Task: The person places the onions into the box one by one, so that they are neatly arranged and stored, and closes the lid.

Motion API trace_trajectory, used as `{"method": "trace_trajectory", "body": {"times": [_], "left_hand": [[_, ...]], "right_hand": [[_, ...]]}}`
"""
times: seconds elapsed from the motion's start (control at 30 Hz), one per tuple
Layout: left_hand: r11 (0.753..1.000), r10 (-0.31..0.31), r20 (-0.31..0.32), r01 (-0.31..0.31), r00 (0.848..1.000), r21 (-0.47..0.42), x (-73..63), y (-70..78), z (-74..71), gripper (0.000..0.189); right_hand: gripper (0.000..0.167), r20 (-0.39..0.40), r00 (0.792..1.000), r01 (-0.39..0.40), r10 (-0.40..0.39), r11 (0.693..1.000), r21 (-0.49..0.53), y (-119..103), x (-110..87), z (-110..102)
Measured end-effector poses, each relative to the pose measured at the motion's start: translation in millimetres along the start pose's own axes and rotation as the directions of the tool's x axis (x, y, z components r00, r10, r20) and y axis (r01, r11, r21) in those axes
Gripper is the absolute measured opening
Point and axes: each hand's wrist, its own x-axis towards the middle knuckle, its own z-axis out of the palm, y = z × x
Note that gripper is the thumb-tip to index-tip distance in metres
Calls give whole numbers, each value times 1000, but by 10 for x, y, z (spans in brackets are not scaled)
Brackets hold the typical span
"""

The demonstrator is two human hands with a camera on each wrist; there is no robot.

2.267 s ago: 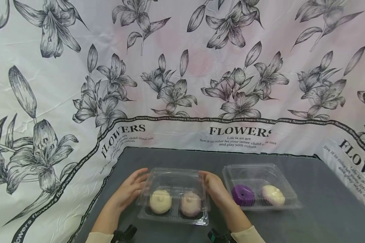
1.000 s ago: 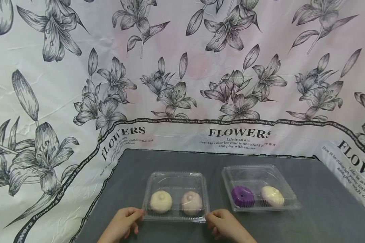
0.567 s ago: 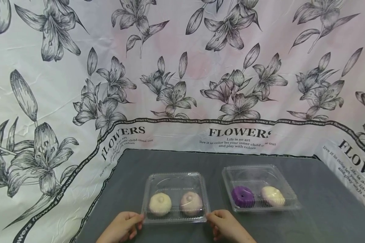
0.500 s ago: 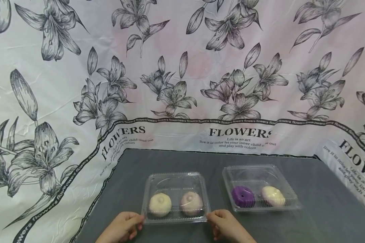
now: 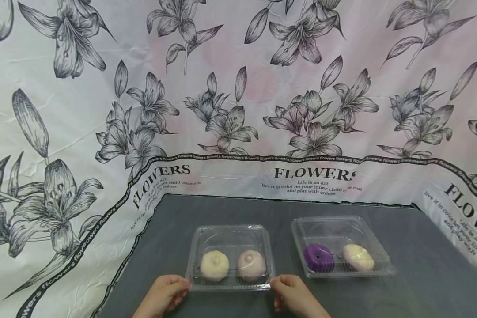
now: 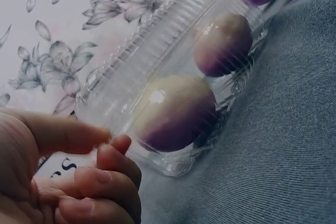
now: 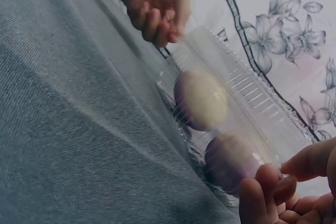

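Note:
A clear plastic clamshell box point(image 5: 230, 236) stands on the grey cloth with its lid down. Inside sit two round cake-like pieces: a pale yellow one point(image 5: 214, 266) on the left and a pinkish one point(image 5: 251, 266) on the right. Both show purple lower parts in the wrist views. My left hand point(image 5: 164, 293) pinches the box's near left corner between thumb and index finger, its other fingers curled, as the left wrist view shows. At the near right corner, my right hand point(image 5: 296, 293) pinches the rim in the same way.
To the right is a second lidded clear box point(image 5: 338, 229), holding a purple ridged piece point(image 5: 319, 257) and a pale yellow piece point(image 5: 358, 257). Grey cloth point(image 5: 421, 282) covers the table. A white flower-printed curtain point(image 5: 238, 132) rises behind and at the sides.
The lid, earlier raised with both hands at its sides, has come down. Both hands have moved to the near corners. Lately the pale yellow piece has slid slightly right inside the box.

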Motion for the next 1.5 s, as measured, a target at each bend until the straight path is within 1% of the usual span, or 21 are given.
{"method": "trace_trajectory", "body": {"times": [0.13, 0.23, 0.33, 0.43, 0.6, 0.77, 0.93, 1.0, 1.17, 1.27, 1.4, 1.5], "left_hand": [[1000, 21, -16, -21, 1000, 22, -5, -6, 22, 24], [999, 28, -43, -27, 999, 20, -5, 1, 39, 25], [1000, 21, -72, -20, 997, 16, -1, 13, 51, 26], [1000, 13, -85, -12, 996, 18, 11, 21, 55, 28], [1000, 5, -93, -4, 996, 13, 55, 9, 88, 29], [1000, 15, -105, -15, 994, -1, 91, 3, 166, 28], [999, 48, -89, -48, 995, -1, 124, 37, 272, 29], [999, 49, -83, -48, 995, 8, 147, 54, 319, 30], [998, 51, -61, -49, 997, 28, 238, 89, 506, 31], [998, 62, -47, -61, 997, 30, 286, 107, 589, 30], [996, 86, -26, -85, 996, 36, 341, 136, 641, 28], [992, 106, 16, -107, 994, 61, 370, 159, 648, 26]], "right_hand": [[30, -18, 1000, -4, 4, 1000, 12, 8, 3, 2], [30, -18, 1000, -3, 4, 999, 35, 13, 8, 7], [31, -5, 1000, 3, -3, 999, 49, 10, 10, 15], [30, 9, 1000, 6, -7, 998, 63, 4, 10, 19], [31, 2, 1000, -27, 27, 995, 92, -20, -28, 9], [32, -29, 998, -60, 64, 991, 116, -41, -73, -12], [29, -47, 996, -62, 71, 984, 165, -11, -107, -36], [28, -47, 996, -71, 81, 977, 200, 9, -119, -55], [26, -34, 992, -106, 122, 946, 306, 69, -209, -164], [25, -16, 991, -119, 133, 925, 361, 88, -257, -205], [23, 12, 990, -135, 142, 909, 394, 114, -310, -226], [23, 33, 989, -146, 145, 906, 398, 162, -359, -229]]}}
